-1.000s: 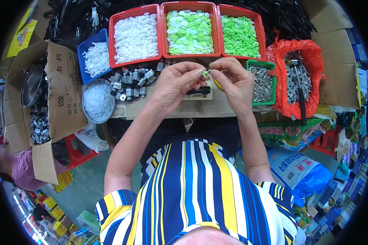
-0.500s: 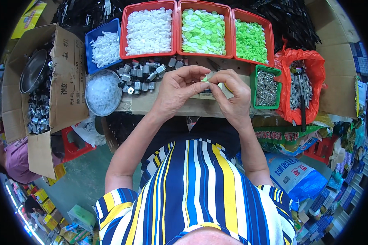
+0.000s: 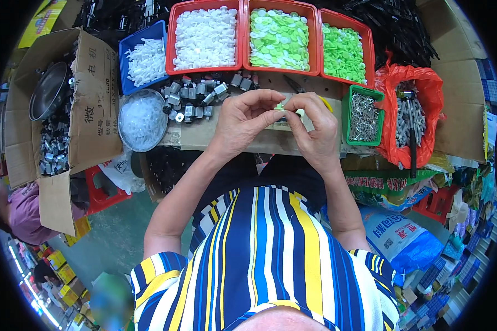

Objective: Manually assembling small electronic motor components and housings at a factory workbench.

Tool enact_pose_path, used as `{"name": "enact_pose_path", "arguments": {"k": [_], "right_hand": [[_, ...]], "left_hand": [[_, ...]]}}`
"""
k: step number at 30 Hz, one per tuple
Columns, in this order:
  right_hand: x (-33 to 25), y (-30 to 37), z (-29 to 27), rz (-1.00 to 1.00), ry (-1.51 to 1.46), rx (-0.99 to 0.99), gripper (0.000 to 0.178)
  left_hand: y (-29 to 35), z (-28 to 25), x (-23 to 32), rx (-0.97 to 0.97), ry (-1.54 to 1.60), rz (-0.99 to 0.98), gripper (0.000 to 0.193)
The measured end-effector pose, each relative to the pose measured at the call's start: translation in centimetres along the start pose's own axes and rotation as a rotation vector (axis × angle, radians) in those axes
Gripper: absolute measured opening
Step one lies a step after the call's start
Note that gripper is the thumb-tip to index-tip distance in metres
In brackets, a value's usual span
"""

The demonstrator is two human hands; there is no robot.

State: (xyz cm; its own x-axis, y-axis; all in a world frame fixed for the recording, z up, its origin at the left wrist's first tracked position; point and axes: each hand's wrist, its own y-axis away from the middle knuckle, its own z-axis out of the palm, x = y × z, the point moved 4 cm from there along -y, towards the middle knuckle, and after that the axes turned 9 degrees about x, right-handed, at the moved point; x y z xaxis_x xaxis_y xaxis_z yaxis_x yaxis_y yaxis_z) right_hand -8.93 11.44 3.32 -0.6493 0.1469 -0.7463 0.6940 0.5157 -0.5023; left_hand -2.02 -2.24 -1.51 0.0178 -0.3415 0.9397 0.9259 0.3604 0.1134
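Observation:
A small light green plastic piece point(image 3: 280, 106) sits between my fingertips, over the near edge of the worktable. My left hand point(image 3: 242, 120) pinches it from the left with thumb and forefinger. From the other side my right hand point(image 3: 315, 128) closes thumb and forefinger at the same piece; its fingers partly cover what they grip. Small silver motors point(image 3: 189, 98) lie in a loose heap left of my hands. A tool with yellow handles point(image 3: 326, 104) lies just behind my right hand, partly hidden. Close by on the right stands a green basket point(image 3: 348, 117) of metal screws.
Red trays point(image 3: 244, 38) of white and green plastic parts line the back, beside a blue tray point(image 3: 121, 63). A clear bowl point(image 3: 141, 120) and a carton point(image 3: 96, 105) of motors stand left. A hammer point(image 3: 412, 138) lies across a red bag point(image 3: 436, 105) at right.
My hands stay together at the green piece, with only slight finger movement. The whole view has shifted a little, so the trays appear slightly further right.

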Motion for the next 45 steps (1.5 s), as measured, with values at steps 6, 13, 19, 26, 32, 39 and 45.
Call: {"name": "enact_pose_path", "arguments": {"k": [6, 13, 19, 26, 32, 39, 45], "right_hand": [[1.9, 0.2, 0.1, 0.021, 0.069, -0.103, 0.011], [3.1, 1.0, 1.3, 0.023, 0.111, -0.220, 0.010], [3.2, 0.9, 1.9, -0.003, 0.112, -0.262, 0.010], [3.5, 0.6, 2.3, 0.034, 0.118, -0.359, 0.013], [3.3, 0.0, 2.2, 0.199, 0.079, -0.366, 0.016], [3.6, 0.7, 2.2, 0.024, 0.091, -0.341, 0.014], [3.1, 1.4, 2.2, -0.081, 0.168, -0.295, 0.013]], "left_hand": [[1.0, -0.8, 1.9, 0.156, -0.712, 0.467, 0.041], [3.3, -0.6, 0.6, 0.059, -1.230, 0.892, 0.033], [3.9, -0.7, -0.7, -0.009, -1.332, 0.947, 0.032], [4.1, -0.8, -1.5, -0.033, -1.376, 0.954, 0.031], [3.9, -0.8, -1.8, -0.068, -1.423, 0.948, 0.031], [3.9, -0.6, -1.6, -0.071, -1.413, 0.965, 0.032], [3.8, -0.8, -1.8, -0.085, -1.405, 0.973, 0.032]]}}
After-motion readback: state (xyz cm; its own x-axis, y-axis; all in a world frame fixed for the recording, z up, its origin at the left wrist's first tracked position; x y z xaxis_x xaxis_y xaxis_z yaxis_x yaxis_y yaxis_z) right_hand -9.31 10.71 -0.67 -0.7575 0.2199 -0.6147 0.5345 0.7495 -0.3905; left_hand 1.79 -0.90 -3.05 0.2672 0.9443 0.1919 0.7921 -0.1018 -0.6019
